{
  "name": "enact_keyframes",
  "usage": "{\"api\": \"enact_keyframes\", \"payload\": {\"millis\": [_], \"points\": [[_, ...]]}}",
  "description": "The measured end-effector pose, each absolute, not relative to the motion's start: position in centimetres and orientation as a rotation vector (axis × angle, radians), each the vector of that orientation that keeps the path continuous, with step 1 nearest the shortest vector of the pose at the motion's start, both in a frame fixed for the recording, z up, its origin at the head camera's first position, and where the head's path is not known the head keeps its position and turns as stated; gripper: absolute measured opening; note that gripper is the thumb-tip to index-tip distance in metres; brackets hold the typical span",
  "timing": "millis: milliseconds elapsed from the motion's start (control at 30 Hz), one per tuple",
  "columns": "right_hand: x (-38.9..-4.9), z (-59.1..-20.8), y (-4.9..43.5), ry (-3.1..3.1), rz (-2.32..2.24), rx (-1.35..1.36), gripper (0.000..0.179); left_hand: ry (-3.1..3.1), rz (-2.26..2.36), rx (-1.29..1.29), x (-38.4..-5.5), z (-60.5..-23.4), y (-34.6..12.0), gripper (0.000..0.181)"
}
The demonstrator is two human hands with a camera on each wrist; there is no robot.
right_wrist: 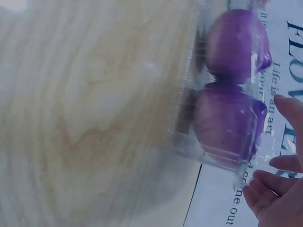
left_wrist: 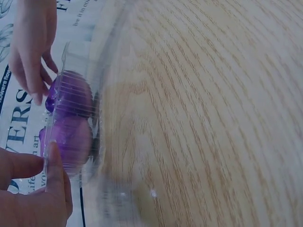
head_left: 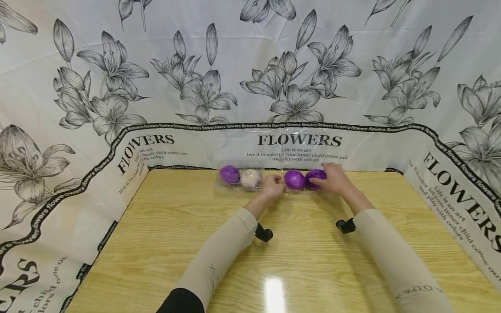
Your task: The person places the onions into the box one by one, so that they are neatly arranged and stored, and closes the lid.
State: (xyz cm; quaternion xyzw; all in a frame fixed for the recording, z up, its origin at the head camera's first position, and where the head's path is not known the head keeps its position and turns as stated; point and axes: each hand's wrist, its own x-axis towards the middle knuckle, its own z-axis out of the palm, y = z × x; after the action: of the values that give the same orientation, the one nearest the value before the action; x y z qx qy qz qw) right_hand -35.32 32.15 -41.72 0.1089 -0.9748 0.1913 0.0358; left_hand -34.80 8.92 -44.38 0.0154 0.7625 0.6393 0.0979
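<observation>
A clear plastic box (head_left: 287, 190) stands at the back of the table with its transparent lid (head_left: 303, 145) raised. Two purple onion-shaped pieces lie inside: a left one (head_left: 294, 180) and a right one (head_left: 315, 178), each showing a pointed tip in the right wrist view. My left hand (head_left: 272, 187) pinches the box's rim at its left end between thumb and finger. At the other end my right hand (head_left: 334, 177) reaches over the box beside the right purple piece; its fingers (right_wrist: 279, 182) are loosely spread and appear to hold nothing.
Left of my left hand sits a second clear box (head_left: 235, 188), holding a purple piece (head_left: 229, 174) and a whitish one (head_left: 250, 178). A flower-printed cloth (head_left: 215, 145) rises behind the wooden table (head_left: 176, 230).
</observation>
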Motion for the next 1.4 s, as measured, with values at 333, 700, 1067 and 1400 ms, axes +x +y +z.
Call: {"api": "enact_keyframes", "payload": {"millis": [333,700,1067,1400], "points": [[-36.8,-39.3,34.3,-2.950,0.862,0.093,0.080,2.250,1.898,0.044,-34.5,-44.0,9.1,0.049],[-37.8,-37.9,34.0,-2.956,1.109,-0.024,0.084,2.266,1.876,0.051,-34.5,-44.2,9.1,0.049],[-38.6,-37.4,33.6,-2.896,1.209,-0.033,0.078,2.298,1.857,0.038,-34.8,-44.1,9.4,0.049],[-38.6,-37.5,33.7,-2.835,1.297,-0.037,0.076,2.321,1.843,0.019,-34.7,-44.1,9.0,0.048]]}}
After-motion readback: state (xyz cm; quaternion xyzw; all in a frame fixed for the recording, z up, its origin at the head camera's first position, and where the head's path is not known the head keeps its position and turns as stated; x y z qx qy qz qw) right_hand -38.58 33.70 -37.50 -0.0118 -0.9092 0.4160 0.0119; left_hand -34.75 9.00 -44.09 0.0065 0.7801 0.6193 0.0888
